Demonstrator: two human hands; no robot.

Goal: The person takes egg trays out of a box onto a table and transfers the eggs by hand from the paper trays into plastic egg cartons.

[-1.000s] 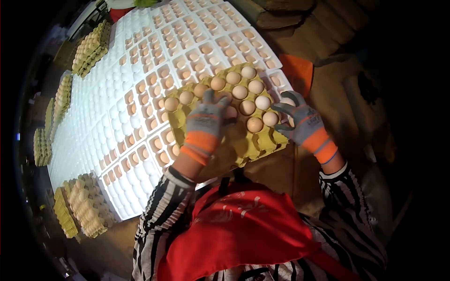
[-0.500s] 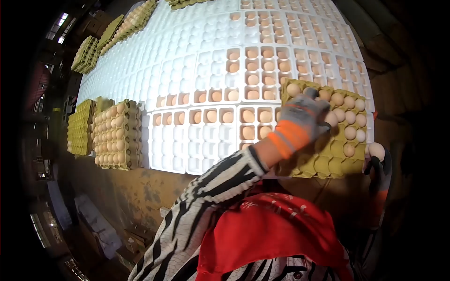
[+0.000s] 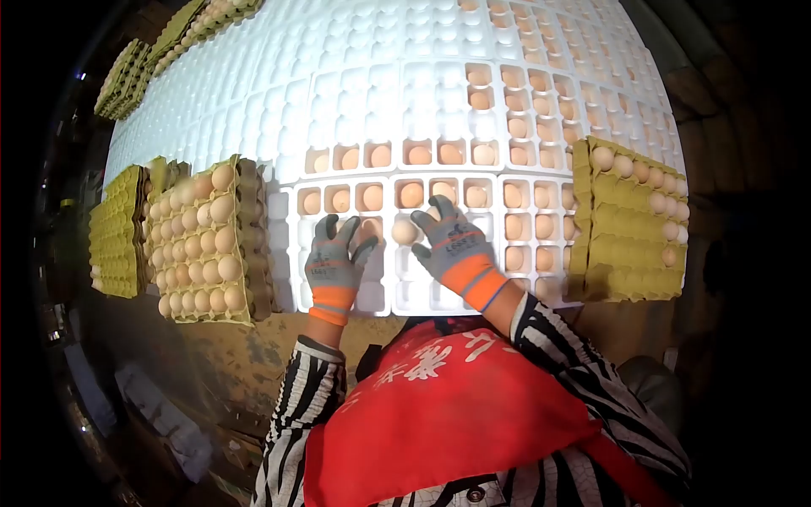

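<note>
My left hand (image 3: 332, 266), in a grey glove with an orange cuff, is over the second row of a white foam egg tray (image 3: 297, 291). Its fingers curl around a brown egg (image 3: 370, 229), partly hidden by the thumb. To its right my right hand (image 3: 459, 245), gloved alike, reaches over the neighbouring white tray (image 3: 405, 297). Its thumb and fingers are bent around a pale egg (image 3: 405, 231); another may be under the fingers. Brown eggs (image 3: 410, 194) fill the row just beyond both hands.
A yellow-green carton tray (image 3: 625, 253), part filled with eggs, lies on the white trays at right. Stacked carton trays of eggs (image 3: 203, 245) stand at left, with more cartons (image 3: 127, 80) at far left. Filled foam cells (image 3: 517, 228) lie right of my hands.
Both hands have moved left from the yellow-green carton to the white foam trays, carrying eggs. Fewer eggs are in that carton. The view has shifted too.
</note>
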